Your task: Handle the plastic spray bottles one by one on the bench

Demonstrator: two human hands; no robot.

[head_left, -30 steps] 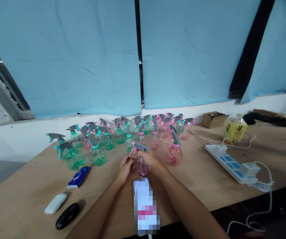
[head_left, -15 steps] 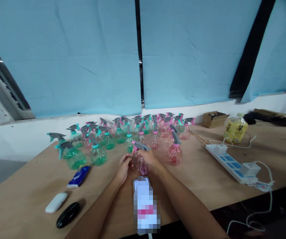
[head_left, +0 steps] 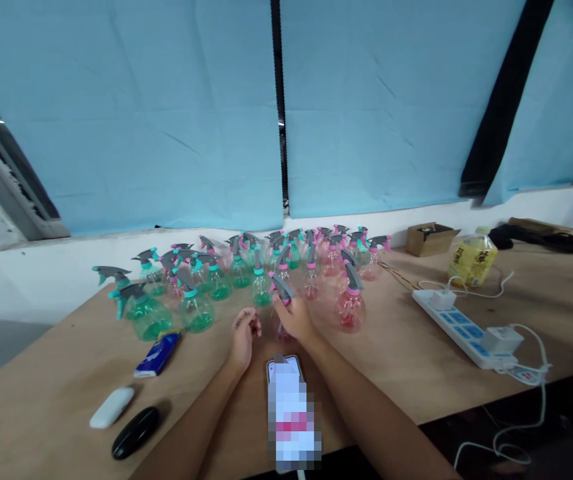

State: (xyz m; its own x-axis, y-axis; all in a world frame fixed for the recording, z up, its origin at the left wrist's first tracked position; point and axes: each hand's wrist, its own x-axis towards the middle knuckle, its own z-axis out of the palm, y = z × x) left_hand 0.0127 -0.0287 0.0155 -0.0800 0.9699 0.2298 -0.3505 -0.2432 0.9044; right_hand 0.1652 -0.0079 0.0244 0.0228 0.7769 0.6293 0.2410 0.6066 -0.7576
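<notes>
My right hand (head_left: 296, 317) is closed around the neck of a clear pink spray bottle (head_left: 282, 330) with a grey and pink trigger head. The bottle stands upright just beyond the phone, and the hand covers much of it. To its left, apart from the bottle, my left hand (head_left: 246, 327) has its fingers loosely curled, and nothing shows in them. Beyond both hands stand several round spray bottles, such as a green one (head_left: 197, 312) on the left and a pink one (head_left: 350, 310) on the right.
A phone (head_left: 286, 367) lies in front of me. On the left are a blue packet (head_left: 158, 353), a white case (head_left: 111, 407) and a black case (head_left: 135, 433). Rightward are a power strip (head_left: 459, 327) with cables, a yellow-labelled bottle (head_left: 472, 259) and a cardboard box (head_left: 430, 240).
My left hand has drawn back slightly left from the spray bottle. In my right hand the bottle's head has turned, so its grey top now points more toward me.
</notes>
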